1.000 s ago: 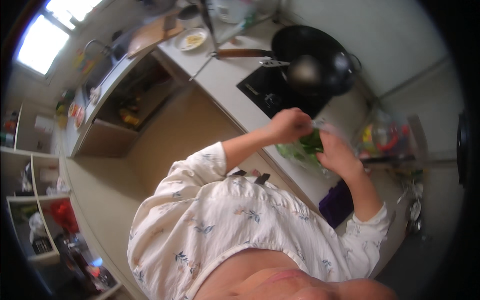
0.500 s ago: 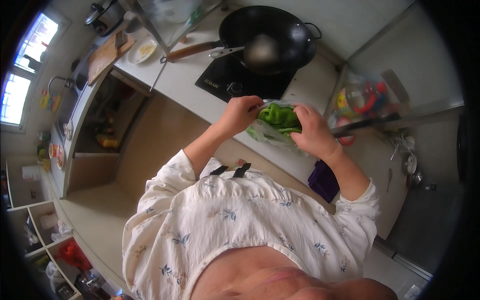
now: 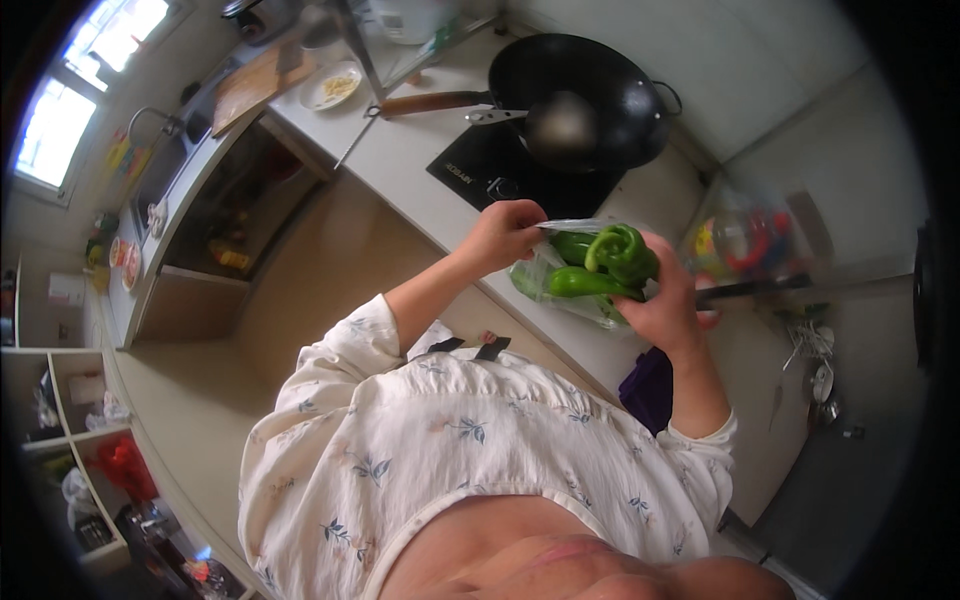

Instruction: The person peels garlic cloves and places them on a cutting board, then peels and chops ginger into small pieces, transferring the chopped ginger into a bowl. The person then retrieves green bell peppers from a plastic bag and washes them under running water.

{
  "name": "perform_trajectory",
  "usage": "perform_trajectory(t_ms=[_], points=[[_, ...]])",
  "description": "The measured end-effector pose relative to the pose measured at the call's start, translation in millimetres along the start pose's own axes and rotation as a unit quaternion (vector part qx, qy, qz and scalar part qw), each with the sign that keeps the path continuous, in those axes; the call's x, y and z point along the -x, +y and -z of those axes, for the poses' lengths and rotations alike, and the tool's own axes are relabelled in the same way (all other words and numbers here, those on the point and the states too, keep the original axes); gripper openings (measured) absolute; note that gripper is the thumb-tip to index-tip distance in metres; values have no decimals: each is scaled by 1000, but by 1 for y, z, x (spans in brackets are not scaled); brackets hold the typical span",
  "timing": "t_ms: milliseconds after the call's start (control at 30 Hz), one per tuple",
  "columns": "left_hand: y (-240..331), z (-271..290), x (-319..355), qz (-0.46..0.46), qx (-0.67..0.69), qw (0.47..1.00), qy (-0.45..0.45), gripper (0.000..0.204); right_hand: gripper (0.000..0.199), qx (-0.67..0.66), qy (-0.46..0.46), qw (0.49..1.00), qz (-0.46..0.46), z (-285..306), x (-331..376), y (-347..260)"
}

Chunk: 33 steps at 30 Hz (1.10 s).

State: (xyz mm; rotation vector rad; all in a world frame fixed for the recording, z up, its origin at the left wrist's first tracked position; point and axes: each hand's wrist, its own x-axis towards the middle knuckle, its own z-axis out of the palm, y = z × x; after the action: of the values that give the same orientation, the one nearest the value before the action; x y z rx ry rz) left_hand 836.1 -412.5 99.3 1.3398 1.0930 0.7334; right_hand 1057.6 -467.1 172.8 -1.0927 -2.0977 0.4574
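Wok (image 3: pixel 590 100) beyond peppers (image 3: pixel 610 262) (bagged)

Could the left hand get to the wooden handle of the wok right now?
Probably not right away. The left hand is pinching the clear bag of green peppers, so it is occupied. The path over the counter to the wok handle looks open otherwise.

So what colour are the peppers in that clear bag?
Green. The peppers show best in the head view, held in the clear plastic bag between both hands.
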Motion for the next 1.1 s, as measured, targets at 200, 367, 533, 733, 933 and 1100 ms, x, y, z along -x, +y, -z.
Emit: perform_trajectory(t_ms=[200,367,533,733,933,1100], points=[[-3,-1,-8,-15,3,998,55,10,52,74,121,988,69,11,8,-7],[-2,-7,-9,5,149,989,20,7,59,-225,317,920,-42,11,7,-3],[-2,-16,-12,-11,173,985,2,8,55,-342,451,821,-77,12,6,10],[7,-26,8,-204,194,954,-105,88,45,-220,325,920,-3,-14,9,11],[13,-29,2,-66,443,891,-69,55,49,-431,178,846,-259,-65,7,-4],[3,-12,0,-64,316,946,-22,39,50,-567,195,771,-215,-65,-3,-3]])
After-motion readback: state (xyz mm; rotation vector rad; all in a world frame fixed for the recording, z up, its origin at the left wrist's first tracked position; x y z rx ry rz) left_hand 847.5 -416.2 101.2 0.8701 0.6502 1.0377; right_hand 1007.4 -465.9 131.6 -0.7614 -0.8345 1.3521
